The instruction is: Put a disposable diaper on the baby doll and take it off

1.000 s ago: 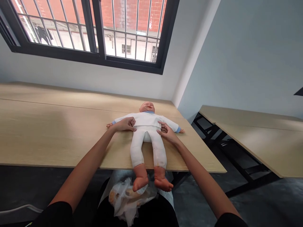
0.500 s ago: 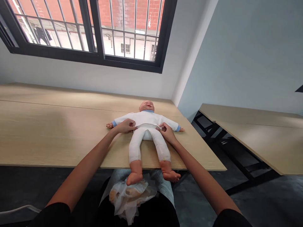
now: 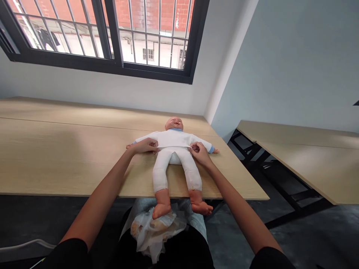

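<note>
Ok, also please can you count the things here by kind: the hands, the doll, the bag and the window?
Hands (left hand, right hand): 2
Baby doll: 1
Plastic bag: 1
Barred window: 1
Total: 5

From here the baby doll (image 3: 174, 124) looks like moulded vinyl, smooth, with a faint gloss on its head and feet. Its suit (image 3: 174, 139) is soft, matt white cloth, finished with pale blue cuffs (image 3: 211, 150). The bench (image 3: 70, 164) has a smooth, pale wood-grain top with a low sheen, and the frame (image 3: 277, 186) beneath the benches looks like black metal. A crumpled plastic bag (image 3: 157, 237), thin and translucent, catches a little shine. The window frame (image 3: 112, 67) is dark metal with a dull finish, and past its metal bars (image 3: 159, 37) stands a rough red brick wall (image 3: 165, 15).
</note>
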Action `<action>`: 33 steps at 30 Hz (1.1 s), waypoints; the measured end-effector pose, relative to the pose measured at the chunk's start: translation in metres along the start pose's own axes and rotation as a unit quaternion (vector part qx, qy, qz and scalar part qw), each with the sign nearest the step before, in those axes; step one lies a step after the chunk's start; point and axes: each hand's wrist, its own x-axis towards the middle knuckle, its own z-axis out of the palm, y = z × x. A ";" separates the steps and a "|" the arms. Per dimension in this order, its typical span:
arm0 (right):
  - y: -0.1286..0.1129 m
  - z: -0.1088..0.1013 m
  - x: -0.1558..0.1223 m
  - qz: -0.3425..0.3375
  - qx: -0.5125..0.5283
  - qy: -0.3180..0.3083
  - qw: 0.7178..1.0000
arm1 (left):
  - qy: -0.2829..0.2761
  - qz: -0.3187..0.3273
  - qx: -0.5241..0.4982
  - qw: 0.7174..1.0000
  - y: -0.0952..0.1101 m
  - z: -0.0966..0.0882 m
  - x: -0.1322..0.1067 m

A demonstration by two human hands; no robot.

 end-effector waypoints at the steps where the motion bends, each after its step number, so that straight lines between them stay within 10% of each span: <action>1: 0.000 0.000 0.000 -0.002 0.006 0.001 1.000 | 0.001 0.000 0.002 1.000 0.000 0.001 0.000; 9: -0.012 -0.001 -0.002 0.001 0.047 0.020 0.999 | 0.073 0.012 0.032 0.997 0.020 0.004 -0.005; 15: -0.029 -0.007 -0.014 -0.060 -0.010 0.058 0.996 | 0.360 0.110 0.115 0.919 0.072 0.053 -0.066; 18: -0.032 -0.007 -0.023 -0.097 -0.048 0.055 0.993 | 0.279 0.118 0.082 0.950 0.097 0.090 -0.126; 22: -0.034 -0.008 -0.031 -0.107 -0.081 0.037 0.990 | -0.074 0.016 0.028 0.997 0.100 0.115 -0.187; 27: -0.036 -0.010 -0.035 -0.043 -0.026 0.063 0.997 | -0.003 -0.182 0.172 0.968 0.050 0.125 -0.201; 33: -0.034 -0.011 -0.036 -0.029 -0.038 0.067 0.997 | -0.021 -0.152 0.085 0.984 0.011 0.153 -0.191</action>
